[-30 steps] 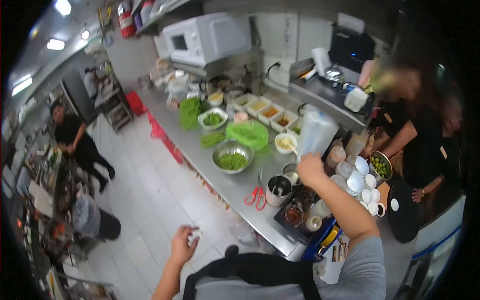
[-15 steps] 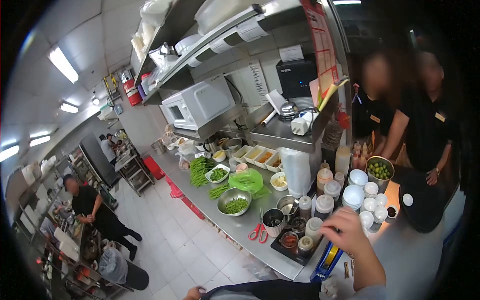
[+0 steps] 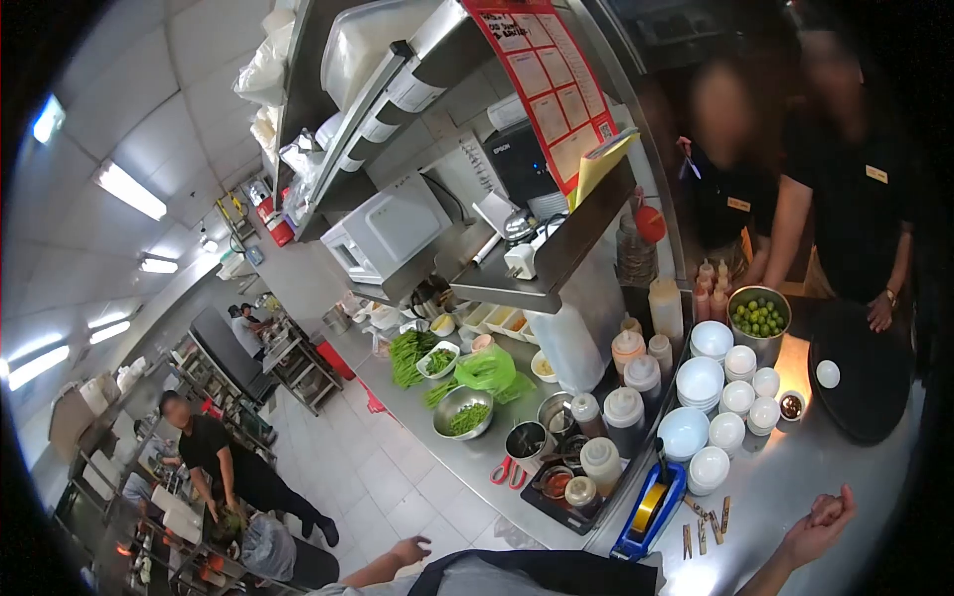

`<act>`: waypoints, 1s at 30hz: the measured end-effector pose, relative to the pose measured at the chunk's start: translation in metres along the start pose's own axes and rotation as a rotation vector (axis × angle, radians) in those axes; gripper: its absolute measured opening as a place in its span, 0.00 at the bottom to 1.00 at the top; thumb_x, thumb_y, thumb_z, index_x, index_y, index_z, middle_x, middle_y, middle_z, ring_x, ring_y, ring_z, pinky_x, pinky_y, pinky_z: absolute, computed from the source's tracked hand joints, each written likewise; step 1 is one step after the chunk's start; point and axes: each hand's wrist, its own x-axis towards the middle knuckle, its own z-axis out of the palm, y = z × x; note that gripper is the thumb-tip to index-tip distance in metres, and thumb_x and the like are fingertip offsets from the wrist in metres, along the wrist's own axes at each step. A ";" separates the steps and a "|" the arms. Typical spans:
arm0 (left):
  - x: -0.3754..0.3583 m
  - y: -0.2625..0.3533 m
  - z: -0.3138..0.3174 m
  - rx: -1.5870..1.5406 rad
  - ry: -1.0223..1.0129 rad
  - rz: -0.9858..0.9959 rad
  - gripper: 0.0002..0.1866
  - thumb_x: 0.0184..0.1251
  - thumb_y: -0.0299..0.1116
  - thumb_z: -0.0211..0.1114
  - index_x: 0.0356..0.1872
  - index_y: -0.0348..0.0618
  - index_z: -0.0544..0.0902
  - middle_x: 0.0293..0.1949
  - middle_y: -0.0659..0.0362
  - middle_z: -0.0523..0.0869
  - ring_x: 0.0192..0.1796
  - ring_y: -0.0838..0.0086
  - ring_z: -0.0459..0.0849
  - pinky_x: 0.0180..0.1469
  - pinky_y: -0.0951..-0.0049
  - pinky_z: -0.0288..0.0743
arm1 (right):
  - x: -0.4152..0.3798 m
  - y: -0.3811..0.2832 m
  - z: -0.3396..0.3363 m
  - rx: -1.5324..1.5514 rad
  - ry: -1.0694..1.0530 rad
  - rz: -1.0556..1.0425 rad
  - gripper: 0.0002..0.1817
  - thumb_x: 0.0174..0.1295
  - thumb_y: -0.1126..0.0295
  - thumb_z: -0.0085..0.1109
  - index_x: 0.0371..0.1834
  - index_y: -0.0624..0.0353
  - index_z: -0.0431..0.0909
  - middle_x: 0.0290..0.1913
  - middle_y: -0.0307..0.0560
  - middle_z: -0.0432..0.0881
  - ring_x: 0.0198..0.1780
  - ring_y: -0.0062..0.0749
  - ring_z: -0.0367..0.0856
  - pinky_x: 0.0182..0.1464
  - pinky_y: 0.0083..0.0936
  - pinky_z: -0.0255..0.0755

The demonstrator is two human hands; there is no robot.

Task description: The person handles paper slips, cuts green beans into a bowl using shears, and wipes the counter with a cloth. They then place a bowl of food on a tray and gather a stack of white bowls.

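Observation:
My right hand (image 3: 819, 528) hangs over the steel counter (image 3: 770, 492) at the lower right, fingers curled in, nothing visible in them. Several wooden clothespins (image 3: 704, 524) lie on the counter to its left. Beside those stands a blue tape dispenser (image 3: 649, 512) with a yellow roll. My left hand (image 3: 409, 550) is low in front of my body, off the counter's edge, its fingers loosely extended and holding nothing. Stacks of white bowls (image 3: 700, 382) and small white cups (image 3: 737, 397) stand beyond the dispenser.
Squeeze bottles (image 3: 624, 407), red scissors (image 3: 509, 471) and a bowl of chopped greens (image 3: 463, 412) line the counter. A pot of green limes (image 3: 759, 316) and a black oval tray (image 3: 863, 372) sit at the right. Two people stand across the counter; another works at the left.
My right hand has moved from above the bottles down and right, away from them. The view has turned. My left hand shows more fully. The person at the left now bends toward the bin.

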 end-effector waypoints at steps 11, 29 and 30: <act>0.013 -0.032 0.026 -0.069 -0.113 -0.060 0.22 0.56 0.47 0.60 0.53 0.57 0.76 0.43 0.51 0.83 0.45 0.64 0.81 0.50 0.68 0.72 | 0.005 0.045 0.026 0.172 0.066 0.264 0.22 0.71 0.57 0.34 0.48 0.67 0.70 0.15 0.30 0.51 0.20 0.14 0.48 0.27 0.14 0.50; -0.002 -0.021 0.033 -0.061 -0.138 -0.066 0.21 0.55 0.45 0.61 0.52 0.57 0.76 0.41 0.51 0.83 0.44 0.64 0.82 0.49 0.68 0.72 | -0.022 0.077 0.039 0.125 -0.045 0.459 0.22 0.70 0.56 0.37 0.49 0.66 0.70 0.14 0.29 0.51 0.16 0.11 0.44 0.22 0.11 0.44; -0.001 -0.020 0.034 -0.061 -0.139 -0.060 0.21 0.55 0.45 0.61 0.52 0.57 0.76 0.41 0.51 0.83 0.44 0.64 0.82 0.49 0.68 0.72 | -0.020 0.077 0.037 0.097 -0.070 0.428 0.22 0.71 0.56 0.37 0.49 0.66 0.70 0.14 0.29 0.51 0.16 0.10 0.44 0.22 0.11 0.44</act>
